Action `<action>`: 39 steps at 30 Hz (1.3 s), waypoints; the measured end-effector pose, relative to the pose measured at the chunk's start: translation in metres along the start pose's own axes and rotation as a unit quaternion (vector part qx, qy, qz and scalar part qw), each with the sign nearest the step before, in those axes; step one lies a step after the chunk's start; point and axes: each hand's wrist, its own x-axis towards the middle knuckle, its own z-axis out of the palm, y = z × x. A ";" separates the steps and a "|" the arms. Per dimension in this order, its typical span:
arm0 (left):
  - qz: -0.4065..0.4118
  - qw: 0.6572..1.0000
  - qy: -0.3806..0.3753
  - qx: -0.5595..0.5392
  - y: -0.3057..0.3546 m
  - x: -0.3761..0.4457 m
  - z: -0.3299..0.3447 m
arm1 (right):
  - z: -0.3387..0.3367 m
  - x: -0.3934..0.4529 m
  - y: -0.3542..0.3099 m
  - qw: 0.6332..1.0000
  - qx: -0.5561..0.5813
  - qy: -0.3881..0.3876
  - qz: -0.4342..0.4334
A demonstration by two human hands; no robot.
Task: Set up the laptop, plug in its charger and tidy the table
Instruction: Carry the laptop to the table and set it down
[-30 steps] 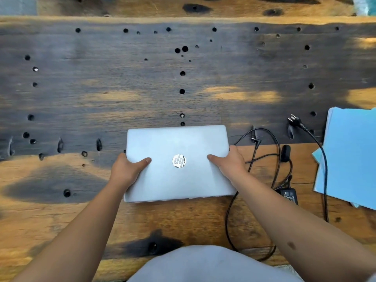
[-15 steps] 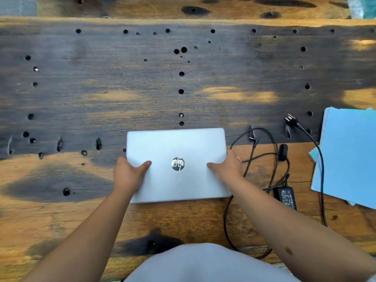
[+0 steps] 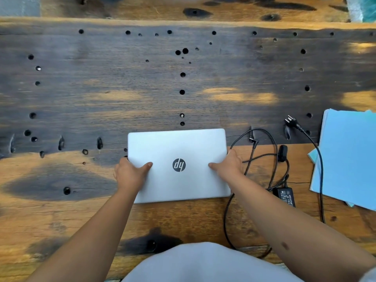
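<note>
From my head camera, looking down, the silver laptop [image 3: 177, 165] lies closed and flat on the wooden table [image 3: 142, 94], a little below the middle of the frame, its round logo facing up and upside down to me. My left hand [image 3: 130, 174] clasps the laptop's left edge, thumb laid flat on the lid and pointing toward the logo, the other fingers curled over the side where I cannot see them. My right hand [image 3: 228, 164] clasps the right edge the same way, thumb on the lid, fingers wrapped around the side. Just right of the laptop the black charger cable [image 3: 272, 143] loops loosely over the table; its small barrel tip [image 3: 254, 140] lies near the laptop's upper right corner, apart from it. The charger brick [image 3: 285, 196] sits in the lower right of the loop, and the wall plug [image 3: 291, 121] lies farther up, unplugged on the dark wood. At the right edge of the frame a stack of light blue papers [image 3: 350, 155] rests on the table, with the cable running along its left side
</note>
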 end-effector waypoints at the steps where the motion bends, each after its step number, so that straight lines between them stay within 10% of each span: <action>1: 0.002 1.000 0.002 -0.002 -0.001 0.000 0.001 | -0.001 0.000 0.000 1.000 -0.004 -0.001 -0.003; 17: 0.117 0.987 -0.081 0.079 -0.028 -0.027 -0.023 | -0.012 -0.022 0.027 0.995 -0.019 -0.061 -0.072; 39: 0.038 0.979 -0.089 -0.180 -0.094 -0.094 -0.010 | 0.010 -0.082 0.093 0.988 0.076 -0.062 -0.116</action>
